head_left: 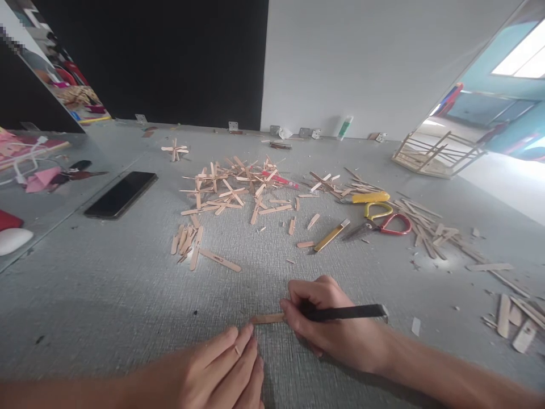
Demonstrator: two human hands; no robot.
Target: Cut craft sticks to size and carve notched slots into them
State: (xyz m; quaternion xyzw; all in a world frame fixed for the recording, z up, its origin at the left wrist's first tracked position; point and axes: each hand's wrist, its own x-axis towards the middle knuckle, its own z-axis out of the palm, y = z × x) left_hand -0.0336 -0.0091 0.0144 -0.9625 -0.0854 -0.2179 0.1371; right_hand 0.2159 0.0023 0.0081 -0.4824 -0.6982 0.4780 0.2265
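Observation:
A short wooden craft stick (268, 319) lies flat on the grey tabletop between my hands. The fingertips of my left hand (232, 363) press on its left end, fingers close together. My right hand (336, 318) is closed around a slim black knife-like tool (347, 312), whose rear end sticks out to the right. The tool's tip is hidden behind my fingers at the stick's right end. Beyond my hands lie a gold-coloured cutter (331, 236) and scissors (377, 224) with one yellow and one red handle loop.
Craft sticks, several glued in crosses, form a pile (234, 184) at the middle. A yellow-handled tool (369, 197) lies near more sticks (434, 233). A phone (122, 195) lies left. A stick frame (440, 153) stands far right; a panel (340, 62) rises behind.

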